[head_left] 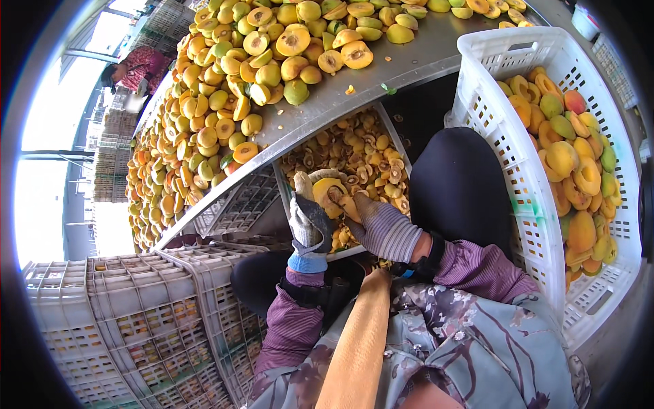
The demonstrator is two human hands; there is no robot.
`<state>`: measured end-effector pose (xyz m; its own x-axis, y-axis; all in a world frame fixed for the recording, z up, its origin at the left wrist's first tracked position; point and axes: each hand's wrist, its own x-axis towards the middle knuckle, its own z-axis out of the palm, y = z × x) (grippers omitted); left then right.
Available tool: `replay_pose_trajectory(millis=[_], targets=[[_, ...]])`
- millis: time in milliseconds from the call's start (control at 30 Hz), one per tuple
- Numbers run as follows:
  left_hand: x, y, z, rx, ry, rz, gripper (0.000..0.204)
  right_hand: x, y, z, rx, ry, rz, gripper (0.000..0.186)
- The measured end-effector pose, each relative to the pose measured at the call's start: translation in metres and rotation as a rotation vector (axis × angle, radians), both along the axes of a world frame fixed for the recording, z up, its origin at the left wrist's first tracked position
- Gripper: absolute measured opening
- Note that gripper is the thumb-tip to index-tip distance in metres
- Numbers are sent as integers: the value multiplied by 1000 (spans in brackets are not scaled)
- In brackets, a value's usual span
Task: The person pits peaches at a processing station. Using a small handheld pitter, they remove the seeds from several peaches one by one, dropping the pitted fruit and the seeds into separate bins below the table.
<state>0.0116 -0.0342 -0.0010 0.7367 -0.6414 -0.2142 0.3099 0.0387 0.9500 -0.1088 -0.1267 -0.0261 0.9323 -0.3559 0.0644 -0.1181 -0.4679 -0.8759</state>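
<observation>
One halved yellow fruit (324, 191), centre of view, cut face showing: left gloved hand (310, 221), at its 7 o'clock, part-curled and cradling it; right gloved hand (388, 228), at its 4 o'clock, fingers bent nearly closed, tips at the fruit's middle, any separate grip there not discernible. Beneath, toward 12 o'clock, one bin (393, 134) of fruit pieces; from 9 to 1 o'clock, metal table (371, 90) heaped with halves; at 3 o'clock, white crate (505, 163) of fruit; at 8 o'clock, stacked crates (139, 300).

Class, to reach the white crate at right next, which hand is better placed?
Probably the right hand: it is nearer that crate, though it touches the cut fruit; the left hand, farther off, cups that fruit.
</observation>
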Motion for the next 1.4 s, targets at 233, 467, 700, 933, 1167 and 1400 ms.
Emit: replay_pose_trajectory(millis=[233,467,700,933,1167,1400], targets=[[3,-1,5,7,66,-12,63,0,8,-10,214,34,165,33],[11,-4,23,70,-217,-305,56,-7,1,20,517,46,335,35],[8,-17,35,310,-401,-389,55,-9,-6,34,939,301,369,24],[-2,-24,-10,-459,631,-131,56,-9,-11,32,1564,228,428,31],[31,8,-5,-415,341,263,49,-2,-5,-13,1785,269,22,21],[34,-29,48,-21,-754,186,40,5,6,5,1507,357,-86,19]])
